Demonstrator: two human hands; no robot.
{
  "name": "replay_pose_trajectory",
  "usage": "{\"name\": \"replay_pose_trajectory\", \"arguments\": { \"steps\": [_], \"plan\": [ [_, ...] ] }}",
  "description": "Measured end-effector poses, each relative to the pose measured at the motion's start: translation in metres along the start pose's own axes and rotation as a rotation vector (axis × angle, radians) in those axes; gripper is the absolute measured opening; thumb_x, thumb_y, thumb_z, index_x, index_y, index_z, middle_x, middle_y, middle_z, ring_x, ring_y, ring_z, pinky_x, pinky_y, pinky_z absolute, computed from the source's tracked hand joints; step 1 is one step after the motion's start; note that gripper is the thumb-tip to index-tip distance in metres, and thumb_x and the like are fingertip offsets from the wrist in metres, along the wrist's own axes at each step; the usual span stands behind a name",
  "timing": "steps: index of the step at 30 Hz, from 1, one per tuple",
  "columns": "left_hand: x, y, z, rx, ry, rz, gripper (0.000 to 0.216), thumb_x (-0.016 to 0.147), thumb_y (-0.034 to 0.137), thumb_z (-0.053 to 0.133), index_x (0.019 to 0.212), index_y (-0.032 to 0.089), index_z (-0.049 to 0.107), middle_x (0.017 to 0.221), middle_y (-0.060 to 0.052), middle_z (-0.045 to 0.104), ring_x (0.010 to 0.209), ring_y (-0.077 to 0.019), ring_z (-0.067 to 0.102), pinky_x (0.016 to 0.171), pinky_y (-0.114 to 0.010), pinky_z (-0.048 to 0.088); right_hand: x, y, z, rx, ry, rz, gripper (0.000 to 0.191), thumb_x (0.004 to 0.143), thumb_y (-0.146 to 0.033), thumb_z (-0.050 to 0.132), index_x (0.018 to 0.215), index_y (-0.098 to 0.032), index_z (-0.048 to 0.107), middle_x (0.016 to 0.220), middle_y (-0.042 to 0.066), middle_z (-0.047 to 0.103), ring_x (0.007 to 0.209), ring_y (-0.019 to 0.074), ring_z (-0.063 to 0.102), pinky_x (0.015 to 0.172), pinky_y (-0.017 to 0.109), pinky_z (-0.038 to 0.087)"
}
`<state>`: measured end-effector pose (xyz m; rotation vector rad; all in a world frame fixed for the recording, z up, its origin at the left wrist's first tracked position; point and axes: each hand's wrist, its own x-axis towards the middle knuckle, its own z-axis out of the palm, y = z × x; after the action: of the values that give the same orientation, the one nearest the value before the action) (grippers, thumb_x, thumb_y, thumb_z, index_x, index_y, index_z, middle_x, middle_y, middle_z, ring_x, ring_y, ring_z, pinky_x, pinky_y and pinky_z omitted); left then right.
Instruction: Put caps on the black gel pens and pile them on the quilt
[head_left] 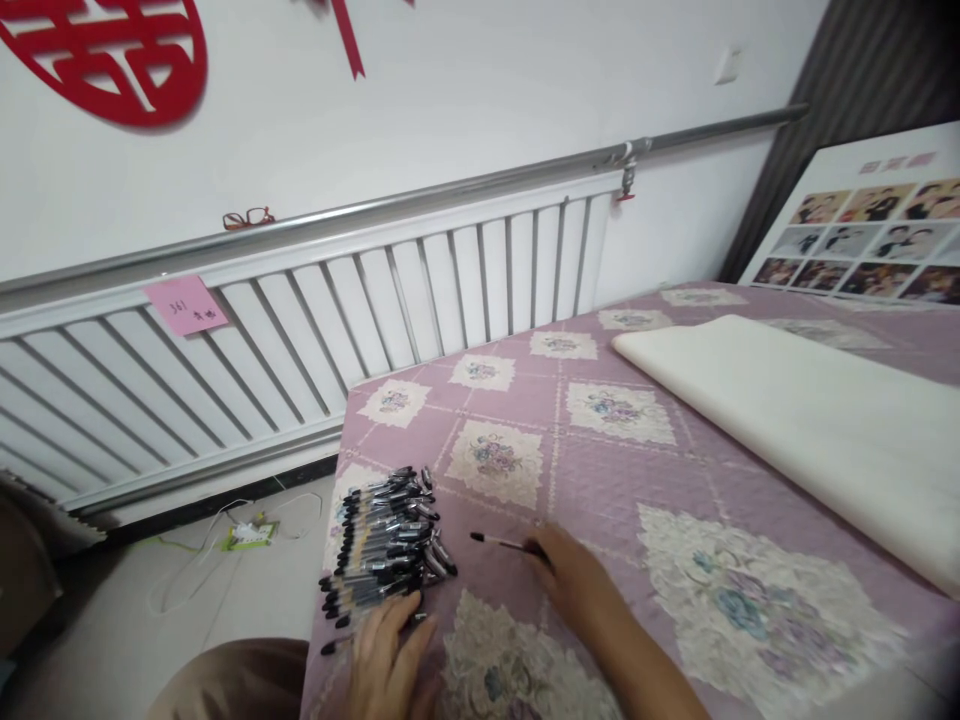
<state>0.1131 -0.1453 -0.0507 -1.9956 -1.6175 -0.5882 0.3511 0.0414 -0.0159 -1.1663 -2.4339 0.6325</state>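
Observation:
Many black-capped pens (390, 540) lie side by side in a dense pile near the left edge of the cloth-covered table (517, 500). My left hand (386, 655) rests at the near end of that pile, fingers stretched out over a single pen (330, 648) whose dark tip shows to its left. Part of this pen is hidden under the fingers. To the right of the pile, my right hand (566, 570) is closed around one end of another pen (499, 542), which points left just above the cloth.
A folded cream sheet (795, 430) covers the table's right side. Behind the table runs a white radiator (450, 285) with a pink note (185, 304) and red-framed glasses (249, 218). A photo board (877, 225) leans at the far right. A power strip (251, 533) with cords lies on the floor.

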Motion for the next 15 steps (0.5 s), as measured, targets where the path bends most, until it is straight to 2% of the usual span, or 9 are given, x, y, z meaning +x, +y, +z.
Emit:
{"name": "replay_pose_trajectory", "arguments": {
  "steps": [4, 8, 11, 15],
  "plan": [
    [-0.012, 0.018, 0.000, 0.014, 0.027, -0.006, 0.034, 0.091, 0.043, 0.050, 0.120, 0.027, 0.057, 0.120, -0.009, 0.061, 0.113, -0.0248, 0.056, 0.090, -0.038, 0.049, -0.006, -0.032, 0.008, 0.046, -0.151, -0.107, 0.012, 0.087, -0.021, 0.051, 0.088, -0.021, 0.063, 0.091, 0.004, 0.068, 0.086, 0.0197, 0.060, 0.075, 0.029, 0.040],
    [-0.010, 0.016, 0.002, 0.067, 0.031, 0.047, 0.037, 0.091, 0.043, 0.048, 0.122, 0.024, 0.057, 0.117, -0.010, 0.064, 0.111, -0.0247, 0.058, 0.087, -0.036, 0.048, -0.014, -0.052, 0.019, 0.022, -0.230, -0.204, 0.008, 0.083, -0.019, 0.057, 0.087, -0.021, 0.064, 0.096, 0.004, 0.068, 0.091, 0.0206, 0.060, 0.079, 0.030, 0.039],
    [-0.007, 0.011, 0.008, 0.038, -0.015, 0.124, 0.035, 0.091, 0.037, 0.047, 0.122, 0.022, 0.057, 0.106, -0.006, 0.068, 0.098, -0.0196, 0.063, 0.079, -0.030, 0.048, -0.020, -0.058, 0.028, 0.049, -0.277, -0.237, 0.006, 0.082, -0.020, 0.060, 0.087, -0.021, 0.064, 0.095, 0.003, 0.068, 0.089, 0.0194, 0.060, 0.077, 0.028, 0.039],
    [-0.013, 0.011, 0.017, -0.054, -0.092, 0.061, 0.027, 0.092, 0.026, 0.043, 0.112, 0.023, 0.061, 0.086, -0.003, 0.069, 0.074, -0.0150, 0.065, 0.067, -0.025, 0.050, -0.025, -0.061, 0.031, 0.113, -0.309, -0.280, 0.007, 0.080, -0.025, 0.064, 0.087, -0.022, 0.064, 0.095, 0.002, 0.068, 0.090, 0.0187, 0.060, 0.079, 0.027, 0.039]
  ]
}}
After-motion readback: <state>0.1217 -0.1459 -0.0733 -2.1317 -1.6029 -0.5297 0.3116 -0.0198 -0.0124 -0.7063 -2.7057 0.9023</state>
